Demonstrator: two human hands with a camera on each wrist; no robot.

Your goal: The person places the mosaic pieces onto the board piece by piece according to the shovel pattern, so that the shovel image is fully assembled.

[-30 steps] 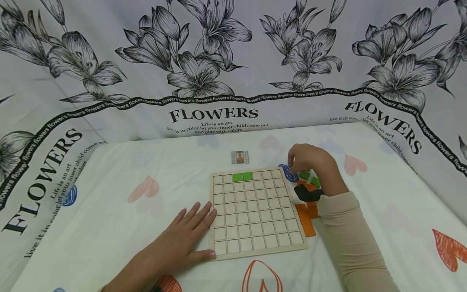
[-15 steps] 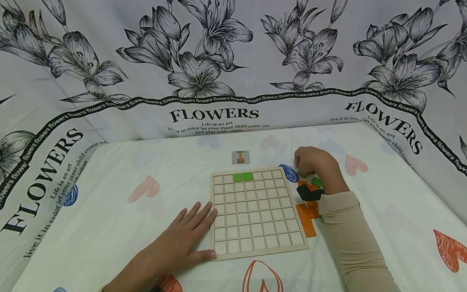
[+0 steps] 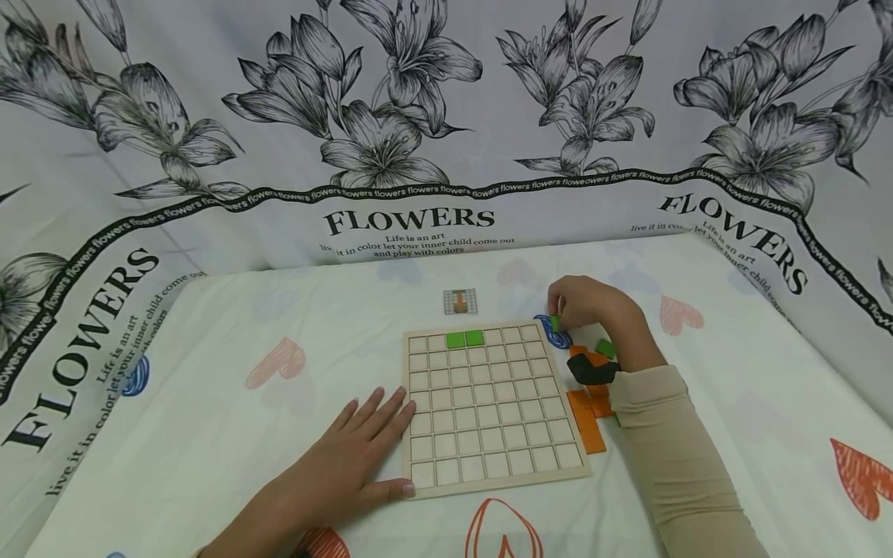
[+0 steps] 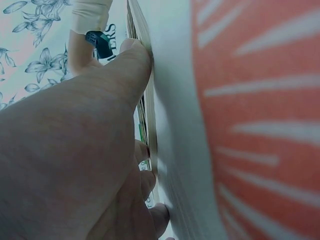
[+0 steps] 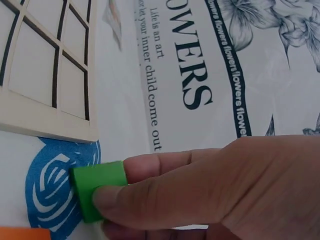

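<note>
Between thumb and fingers, my right hand pinches a green square tile, just off the far right corner of the wooden grid board. Two green tiles sit side by side in the board's far row. My left hand lies flat with fingers spread, its fingertips and thumb touching the board's left edge. In the left wrist view the thumb rests against that edge.
Orange pieces lie along the board's right side, partly under the right wrist. Another green tile is beside them. A small patterned card lies beyond the board. A black wrist device is on the right wrist.
My right hand first dips toward the loose pieces and then comes back up and left, now with a green tile showing in its fingers. The left hand stays in place.
</note>
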